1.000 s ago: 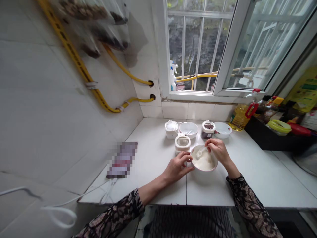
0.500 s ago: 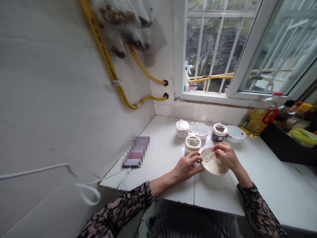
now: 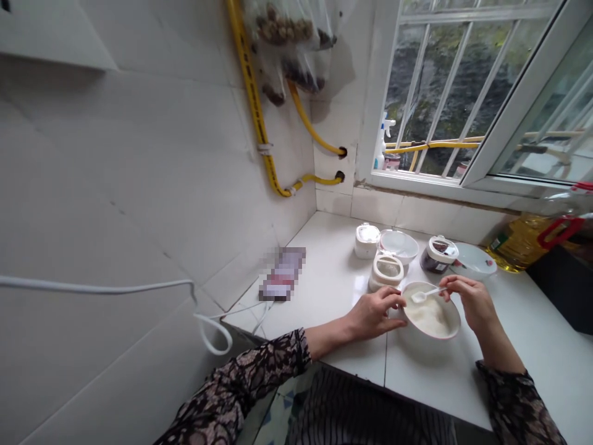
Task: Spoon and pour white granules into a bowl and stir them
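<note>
My left hand (image 3: pixel 376 314) grips the left rim of a bowl (image 3: pixel 439 337) between thumb and fingers, steadying it on the counter. Pale, fine grains (image 3: pixel 433 316) lie heaped inside. Between the fingertips of my right hand (image 3: pixel 470 300) is the handle of a small white plastic spoon (image 3: pixel 420 297), its scoop over the left part of the bowl. Close behind my left hand stands a white-lidded seasoning jar (image 3: pixel 388 272) with a see-through top.
Farther back are a second white jar (image 3: pixel 367 242), a clear-looking bowl (image 3: pixel 399 247), a jar with dark contents (image 3: pixel 438 254) and a flower-patterned bowl (image 3: pixel 473 261). An oil bottle (image 3: pixel 516 244) stands right, beside a black box (image 3: pixel 563 287). A blurred phone (image 3: pixel 283 275) lies left, with a white cable (image 3: pixel 217 316).
The view has swung left, so everything sits farther right. My right hand has drawn back a little to the right, and more of the spoon shows. My left hand stays on the bowl.
</note>
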{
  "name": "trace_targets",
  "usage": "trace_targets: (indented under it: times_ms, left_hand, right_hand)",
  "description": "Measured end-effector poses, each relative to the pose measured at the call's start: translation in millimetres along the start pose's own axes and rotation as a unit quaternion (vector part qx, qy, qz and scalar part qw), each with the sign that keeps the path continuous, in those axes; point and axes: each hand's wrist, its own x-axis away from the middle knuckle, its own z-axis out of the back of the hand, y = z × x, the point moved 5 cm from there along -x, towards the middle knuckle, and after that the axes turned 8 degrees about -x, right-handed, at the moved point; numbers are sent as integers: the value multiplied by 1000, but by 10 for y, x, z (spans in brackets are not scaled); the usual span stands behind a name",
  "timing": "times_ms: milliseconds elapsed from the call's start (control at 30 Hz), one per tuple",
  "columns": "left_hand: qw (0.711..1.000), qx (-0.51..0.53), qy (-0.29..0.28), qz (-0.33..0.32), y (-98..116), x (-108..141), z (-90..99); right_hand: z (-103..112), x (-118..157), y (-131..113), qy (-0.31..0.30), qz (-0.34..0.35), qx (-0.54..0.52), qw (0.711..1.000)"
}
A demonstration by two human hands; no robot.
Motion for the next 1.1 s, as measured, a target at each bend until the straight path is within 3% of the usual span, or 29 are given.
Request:
trace_targets:
  times_ms: [233,433,600,700,767,833,1000,1100]
  left_hand:
    - [1000,10,-1,4,-8,11,-6]
    - [1000,27,-3,6,5,14,-2]
    - [1000,29,-3,10,13,16,9]
    - [1000,22,-3,12,13,14,11]
    - [1000,20,-4,14,12,13,13]
    - [1000,20,-6,17,13,15,16]
    - [1000,19,-12,21,14,22,19]
    - [1000,16,-13,24,6,25,15]
  right_hand:
    - [25,-40,60,9,-12,-64,998]
    - [-190,-5,-49,23,37,-119,992]
    - [-475,150,-294,-17,221,18,975]
    - [-676,281,-392,-92,344,166,920]
    - [-734,341,-417,-124,386,221,887]
    - [-672,347,-443,-108,379,218,893]
    - [-275,279,-453,2,303,163,939]
    - [-207,230,-357,-14,273,214,938]
